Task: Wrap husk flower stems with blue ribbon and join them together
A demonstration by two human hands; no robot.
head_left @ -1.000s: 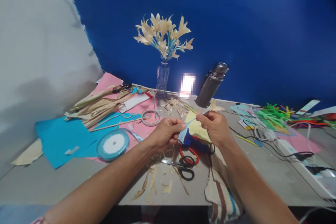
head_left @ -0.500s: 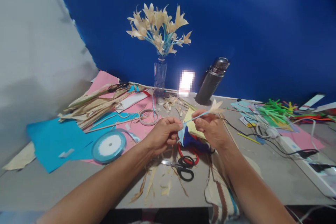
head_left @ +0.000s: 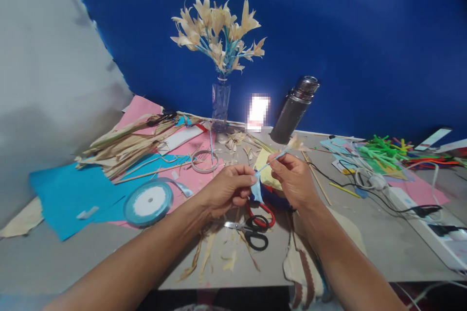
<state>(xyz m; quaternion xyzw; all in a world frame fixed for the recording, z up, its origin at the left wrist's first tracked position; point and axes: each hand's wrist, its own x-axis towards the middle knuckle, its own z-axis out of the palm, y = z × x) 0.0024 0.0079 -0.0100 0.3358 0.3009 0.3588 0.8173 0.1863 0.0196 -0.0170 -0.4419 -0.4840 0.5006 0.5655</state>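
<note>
A pale dried-husk flower [head_left: 295, 144] on a thin blue-wrapped stem [head_left: 263, 167] is held between my hands above the desk. My left hand [head_left: 229, 188] is closed, thumb and forefinger pinching light blue ribbon [head_left: 257, 189] at the stem's lower end, with a tail hanging down. Closer to the bloom, my right hand [head_left: 295, 179] pinches the stem between thumb and fingers. Beneath the hands lie black-handled scissors [head_left: 251, 229] and a red-handled tool [head_left: 270, 215], partly covered by them. A spool of blue ribbon [head_left: 149, 201] rests left of my left hand.
Similar flowers [head_left: 219, 29] stand in a clear bottle [head_left: 221, 107] at the back, near a dark flask [head_left: 292, 114]. Dried husks [head_left: 120, 143] and blue paper [head_left: 69, 184] lie left. A power strip [head_left: 419, 226] with cables sits right. Husk scraps [head_left: 207, 252] litter the front.
My right hand has turned slightly and shifted a little left along the stem. The flower head has tipped lower and is blurred. More of the ribbon tail shows below my left fingertips.
</note>
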